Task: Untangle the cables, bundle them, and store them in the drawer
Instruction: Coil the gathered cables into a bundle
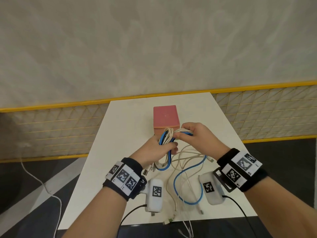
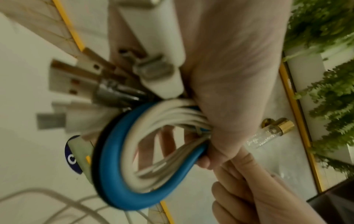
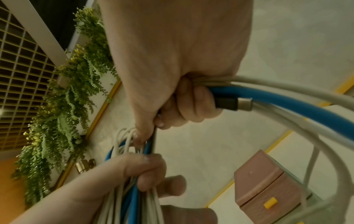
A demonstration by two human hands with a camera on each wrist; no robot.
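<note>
**Q:** What are your hands doing?

**A:** My left hand point(image 1: 158, 148) is closed around a coil of cables point(image 1: 165, 137), white strands with a blue cable point(image 2: 114, 174) looped through them. Several USB plugs point(image 2: 76, 84) fan out of the coil on the wrist side of that fist. My right hand point(image 1: 193, 134), touching the left, has its fingers curled tight around the next stretch of the same strands, blue and white together, with a dark plug end poking out past the knuckles.

**Q:** Where is the rest of the cable?

**A:** Below and between my wrists, loose cables point(image 1: 187, 170) lie in slack loops on the white table point(image 1: 120, 152), some ends dangling off the edge nearest me. The pink drawer box point(image 1: 165, 117) sits just beyond my fingertips; in the right wrist view its drawer, with a yellow handle point(image 3: 270, 202), looks closed.

**Q:** What might go wrong?

**A:** I judge the slack could snag on itself as I draw it in, tightening a knot. The trailing ends could catch on the table edge. If my left grip loosens while the right feeds another turn, the coil could spring open. And both hands are full, so opening the drawer means letting go with one.
</note>
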